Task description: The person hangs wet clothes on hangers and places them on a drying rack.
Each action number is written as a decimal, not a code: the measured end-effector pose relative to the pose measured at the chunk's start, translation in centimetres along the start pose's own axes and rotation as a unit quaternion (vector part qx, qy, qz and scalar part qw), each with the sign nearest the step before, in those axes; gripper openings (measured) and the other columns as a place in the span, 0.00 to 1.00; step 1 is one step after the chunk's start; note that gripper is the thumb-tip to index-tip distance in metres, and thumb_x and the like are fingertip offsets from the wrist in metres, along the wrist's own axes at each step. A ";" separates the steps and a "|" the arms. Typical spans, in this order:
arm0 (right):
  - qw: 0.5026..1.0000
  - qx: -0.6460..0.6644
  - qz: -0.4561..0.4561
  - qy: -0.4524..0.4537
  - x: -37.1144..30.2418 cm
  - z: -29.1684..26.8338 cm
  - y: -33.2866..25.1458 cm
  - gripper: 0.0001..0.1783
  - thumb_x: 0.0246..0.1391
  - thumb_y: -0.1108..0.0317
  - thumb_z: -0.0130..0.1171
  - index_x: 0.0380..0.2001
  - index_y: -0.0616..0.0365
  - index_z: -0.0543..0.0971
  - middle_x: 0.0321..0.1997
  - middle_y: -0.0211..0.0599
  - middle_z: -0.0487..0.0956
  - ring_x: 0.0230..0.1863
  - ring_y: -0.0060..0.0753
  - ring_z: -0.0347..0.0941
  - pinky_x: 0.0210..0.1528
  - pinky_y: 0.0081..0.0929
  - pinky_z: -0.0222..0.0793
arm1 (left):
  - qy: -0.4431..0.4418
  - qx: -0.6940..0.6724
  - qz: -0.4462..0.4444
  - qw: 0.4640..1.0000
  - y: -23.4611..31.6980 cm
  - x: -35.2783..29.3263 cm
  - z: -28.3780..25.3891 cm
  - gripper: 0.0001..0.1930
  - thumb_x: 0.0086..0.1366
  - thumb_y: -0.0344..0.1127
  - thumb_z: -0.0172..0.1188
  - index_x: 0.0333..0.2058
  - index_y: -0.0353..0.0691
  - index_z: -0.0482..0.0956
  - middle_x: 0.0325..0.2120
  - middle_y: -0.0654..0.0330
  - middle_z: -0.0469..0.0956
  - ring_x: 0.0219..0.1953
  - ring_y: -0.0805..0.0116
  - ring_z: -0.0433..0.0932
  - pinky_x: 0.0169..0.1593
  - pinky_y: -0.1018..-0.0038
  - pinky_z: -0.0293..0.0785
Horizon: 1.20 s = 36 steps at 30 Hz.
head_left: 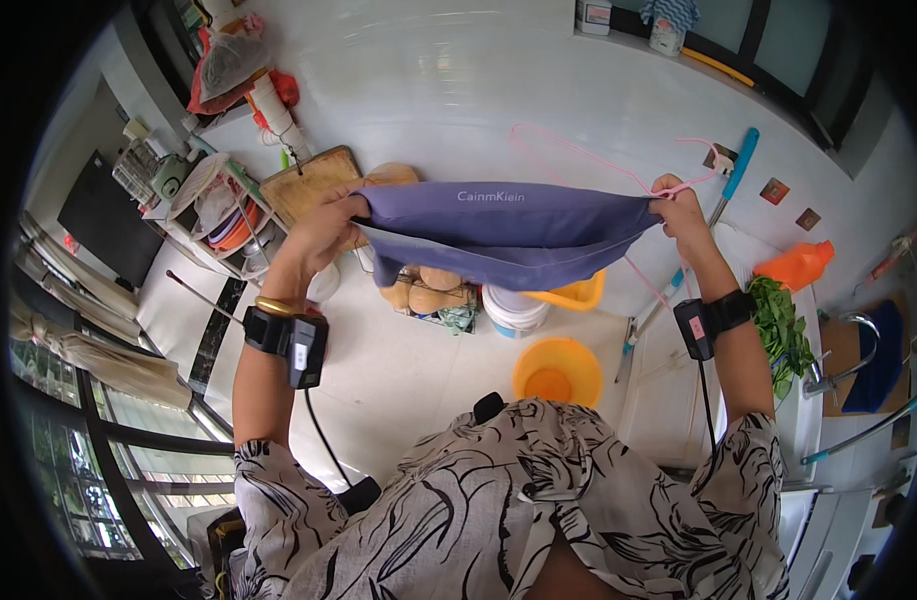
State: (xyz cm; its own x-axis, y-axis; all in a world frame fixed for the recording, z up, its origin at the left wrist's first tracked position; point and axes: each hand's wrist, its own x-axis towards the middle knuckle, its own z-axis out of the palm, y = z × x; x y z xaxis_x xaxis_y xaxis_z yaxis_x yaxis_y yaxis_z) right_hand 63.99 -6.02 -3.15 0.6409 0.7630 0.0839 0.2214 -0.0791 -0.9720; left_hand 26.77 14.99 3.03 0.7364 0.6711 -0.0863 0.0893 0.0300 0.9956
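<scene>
A pair of purple-blue underpants (509,235) hangs stretched between my two raised hands, with its waistband along the top and the cloth sagging in the middle. My left hand (329,225) pinches the left end of the waistband. At the opposite end, my right hand (683,215) is closed on the waistband corner. A thin pink hanger (619,166) is also caught in my right hand; its hook sticks up past the fingers and its frame spreads behind the cloth, which hides part of it.
Below the cloth stand a white bucket (515,312) and a yellow basin (577,364). A dish rack (214,215) and a wooden cutting board (314,185) are at the left. Leafy greens (779,325), an orange bag (796,265) and a faucet (859,335) are at the right, near a blue-handled pole (744,165).
</scene>
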 end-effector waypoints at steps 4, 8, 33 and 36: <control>0.997 0.060 0.053 -0.007 -0.6 -0.5 1.4 0.12 0.34 0.79 0.51 0.25 0.49 0.68 0.18 0.21 0.61 0.16 0.13 0.53 0.12 0.13 0.40 | -0.033 0.022 -0.036 0.999 0.1 0.2 -0.2 0.13 0.51 0.25 0.46 0.37 0.32 0.73 0.30 0.63 0.74 0.31 0.75 0.72 0.41 0.79 0.68; 0.985 0.145 0.072 -0.058 -2.6 -0.2 2.0 0.14 0.38 0.80 0.50 0.30 0.49 0.68 0.20 0.19 0.61 0.17 0.10 0.53 0.12 0.10 0.40 | -0.113 -0.004 0.000 0.994 3.5 -2.7 3.7 0.10 0.54 0.29 0.54 0.35 0.33 0.74 0.29 0.65 0.76 0.31 0.77 0.73 0.40 0.81 0.69; 0.808 0.475 -0.345 -0.053 -9.5 5.0 -8.3 0.20 0.60 0.54 0.39 0.43 0.60 0.68 0.14 0.25 0.59 0.13 0.13 0.46 0.13 0.12 0.40 | -0.037 0.038 0.086 0.995 9.9 -3.2 8.7 0.09 0.58 0.36 0.57 0.33 0.35 0.77 0.24 0.63 0.77 0.21 0.80 0.75 0.27 0.84 0.74; 0.806 0.493 -0.321 -0.066 -9.7 6.7 -5.5 0.17 0.60 0.58 0.41 0.40 0.61 0.68 0.14 0.25 0.60 0.13 0.13 0.49 0.14 0.12 0.42 | -0.040 0.044 0.097 0.994 10.1 -2.7 8.8 0.09 0.59 0.34 0.56 0.35 0.35 0.76 0.24 0.63 0.78 0.23 0.80 0.75 0.29 0.84 0.74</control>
State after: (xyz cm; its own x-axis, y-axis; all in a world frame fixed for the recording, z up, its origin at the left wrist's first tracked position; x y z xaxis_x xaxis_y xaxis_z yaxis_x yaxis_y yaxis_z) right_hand 51.59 -8.69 -0.10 0.5280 0.5108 0.6785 -0.2571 0.8576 -0.4455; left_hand 31.60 7.01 13.01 0.7964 0.5965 0.0999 -0.0034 -0.1609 0.9870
